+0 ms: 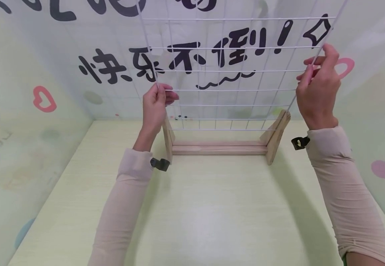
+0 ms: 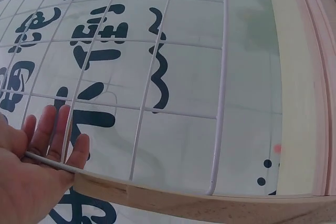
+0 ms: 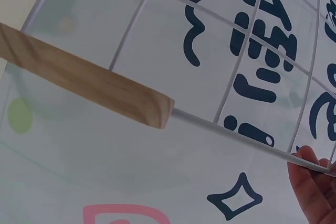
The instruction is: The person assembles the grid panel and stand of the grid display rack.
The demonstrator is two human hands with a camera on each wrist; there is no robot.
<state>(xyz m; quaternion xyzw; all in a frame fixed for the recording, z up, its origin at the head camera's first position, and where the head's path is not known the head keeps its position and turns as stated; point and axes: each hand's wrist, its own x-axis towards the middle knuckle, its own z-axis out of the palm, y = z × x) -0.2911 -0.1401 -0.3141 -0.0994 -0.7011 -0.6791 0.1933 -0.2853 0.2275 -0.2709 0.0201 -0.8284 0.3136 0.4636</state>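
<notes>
A white wire grid panel (image 1: 225, 89) stands upright in a light wooden stand (image 1: 219, 150), its lower corners within the two slanted side posts. My left hand (image 1: 154, 107) pinches the panel's left edge wire just above the left post (image 1: 167, 138). Higher up, on the opposite edge, my right hand (image 1: 320, 88) grips the wire between thumb and fingers. In the left wrist view the bottom wire (image 2: 219, 103) runs down to the wooden post (image 2: 157, 196). The right wrist view shows the edge wire coming out of the right post's tip (image 3: 152, 109).
The stand rests on a pale wood-grain table (image 1: 205, 207) near its back edge. Behind it hangs a white backdrop (image 1: 119, 99) with large black characters and a pink heart (image 1: 44, 99). Printed side walls close in the left and right.
</notes>
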